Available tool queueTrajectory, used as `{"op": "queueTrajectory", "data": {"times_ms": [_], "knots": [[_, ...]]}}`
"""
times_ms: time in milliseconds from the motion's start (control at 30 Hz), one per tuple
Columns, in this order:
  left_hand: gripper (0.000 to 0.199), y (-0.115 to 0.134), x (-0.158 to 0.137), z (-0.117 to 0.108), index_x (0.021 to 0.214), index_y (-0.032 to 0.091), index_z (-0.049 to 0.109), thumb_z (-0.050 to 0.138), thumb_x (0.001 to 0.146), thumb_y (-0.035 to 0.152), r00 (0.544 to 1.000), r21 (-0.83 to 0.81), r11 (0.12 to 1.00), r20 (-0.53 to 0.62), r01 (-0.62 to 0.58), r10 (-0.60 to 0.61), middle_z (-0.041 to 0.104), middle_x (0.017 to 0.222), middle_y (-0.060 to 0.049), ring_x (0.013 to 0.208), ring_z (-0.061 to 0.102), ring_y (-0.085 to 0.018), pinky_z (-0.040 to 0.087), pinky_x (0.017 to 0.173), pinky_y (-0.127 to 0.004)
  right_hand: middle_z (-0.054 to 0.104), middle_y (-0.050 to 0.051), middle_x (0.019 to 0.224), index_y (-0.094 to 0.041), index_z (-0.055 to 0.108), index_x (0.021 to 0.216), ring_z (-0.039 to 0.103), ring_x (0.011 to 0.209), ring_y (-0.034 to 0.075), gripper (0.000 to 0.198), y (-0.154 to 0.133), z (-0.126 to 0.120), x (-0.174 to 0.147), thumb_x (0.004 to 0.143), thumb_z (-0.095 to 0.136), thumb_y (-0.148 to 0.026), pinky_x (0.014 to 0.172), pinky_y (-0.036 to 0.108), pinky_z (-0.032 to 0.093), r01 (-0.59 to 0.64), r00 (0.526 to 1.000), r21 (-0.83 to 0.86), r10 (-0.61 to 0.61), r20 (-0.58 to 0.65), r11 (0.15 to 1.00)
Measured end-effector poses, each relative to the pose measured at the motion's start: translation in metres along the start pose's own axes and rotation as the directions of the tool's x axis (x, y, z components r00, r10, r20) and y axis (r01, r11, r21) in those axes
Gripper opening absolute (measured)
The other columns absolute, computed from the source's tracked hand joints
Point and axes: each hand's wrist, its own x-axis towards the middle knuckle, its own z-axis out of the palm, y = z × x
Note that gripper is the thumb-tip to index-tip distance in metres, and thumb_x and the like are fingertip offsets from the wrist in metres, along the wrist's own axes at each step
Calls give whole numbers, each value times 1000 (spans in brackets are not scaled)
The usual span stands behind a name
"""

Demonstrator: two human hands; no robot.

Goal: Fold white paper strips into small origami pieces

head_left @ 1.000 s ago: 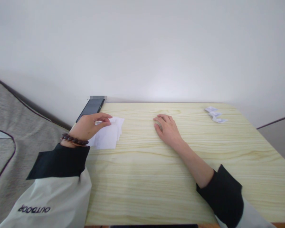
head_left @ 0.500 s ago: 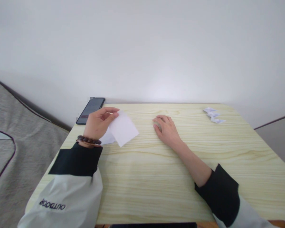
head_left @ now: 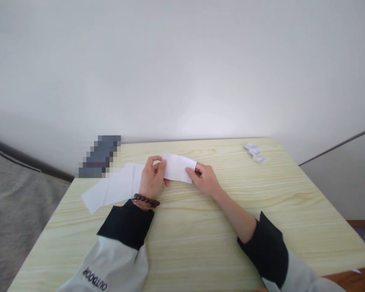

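Observation:
A white sheet of paper is held between both hands over the middle of the table. My left hand pinches its left edge, with the thumb on the near face. My right hand grips the right end, thumb in front and fingers behind. More white paper sheets lie overlapping on the table to the left, partly covered by my left hand and wrist.
Several small folded paper pieces sit at the back right of the wood-grain table. A dark phone, pixelated, lies at the back left corner. A white wall rises behind the table. Grey fabric is at the left.
My left hand has carried the paper to the right. My right hand, earlier resting on the table, now holds the paper's other end. The view has shifted, showing more of the loose sheets.

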Motion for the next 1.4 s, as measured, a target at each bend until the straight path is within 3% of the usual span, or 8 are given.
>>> {"op": "queueTrajectory", "data": {"times_ms": [133, 233, 367, 567, 700, 967, 1167, 1400], "knots": [[40, 7, -2, 2, 95, 19, 45, 66, 72, 44, 988, -30, 997, 141, 74, -69, 62, 55, 4, 39, 55, -12, 47, 38, -22, 60, 1, 65, -16, 62, 92, 54, 55, 13, 33, 2, 1, 3, 88, 46, -45, 50, 23, 41, -44, 997, 65, 49, -64, 997], [38, 9, -3, 3, 91, 17, 53, 71, 68, 42, 987, 57, 997, 150, 57, -65, 65, 62, 1, 43, 55, -11, 48, 42, -22, 62, 0, 64, -18, 56, 94, 56, 49, 13, 29, 0, 1, 4, 87, 47, -45, 46, 23, 43, -71, 997, 147, 76, -29, 987], [49, 7, -2, 2, 100, 17, 58, 75, 62, 43, 984, 41, 999, 178, -22, 14, 69, 94, -7, 76, 66, -20, 54, 57, -27, 64, -2, 63, -22, 44, 103, 60, 46, 14, 29, -4, 1, 3, 86, 50, -44, 42, 22, 43, -115, 991, 253, 127, -32, 961], [32, 7, 1, 0, 64, 17, 60, 59, 76, 47, 997, 218, 976, 64, 27, -42, 60, 54, -1, 52, 56, -16, 44, 48, -25, 60, -1, 58, -20, 52, 74, 57, 51, 13, 22, -8, -3, -1, 84, 53, -40, 47, 21, 39, -24, 996, 34, 22, 82, 999], [38, 10, 2, 0, 57, 18, 55, 54, 79, 48, 987, 263, 965, 152, 13, -55, 50, 44, 2, 43, 44, -12, 34, 42, -23, 55, -1, 58, -18, 57, 72, 49, 51, 11, 30, -11, -7, -1, 86, 48, -43, 48, 22, 35, 37, 993, 12, -38, 111, 999], [27, 0, 5, 1, 83, 17, 59, 59, 78, 43, 960, 186, 982, 276, -12, -41, 52, 57, 3, 50, 45, -10, 34, 46, -21, 54, -2, 59, -18, 61, 80, 47, 51, 11, 24, -6, -5, 3, 82, 55, -41, 44, 20, 35, -83, 994, 41, 80, 67, 996], [40, -3, 6, 0, 114, 18, 49, 59, 81, 38, 948, 109, 994, 316, 9, -43, 53, 65, 4, 53, 48, -10, 36, 48, -20, 65, 3, 76, -20, 55, 106, 60, 55, 15, 31, -6, -7, 4, 85, 52, -43, 42, 23, 47, -245, 969, 326, 222, 106, 913], [36, -7, 7, -3, 114, 19, 52, 56, 83, 37, 937, 141, 990, 345, -4, -46, 52, 70, 2, 58, 50, -11, 40, 47, -19, 63, 2, 65, -17, 63, 92, 55, 55, 14, 32, -11, -6, 4, 89, 46, -45, 47, 23, 39, -164, 984, 91, 156, 82, 982]]}}
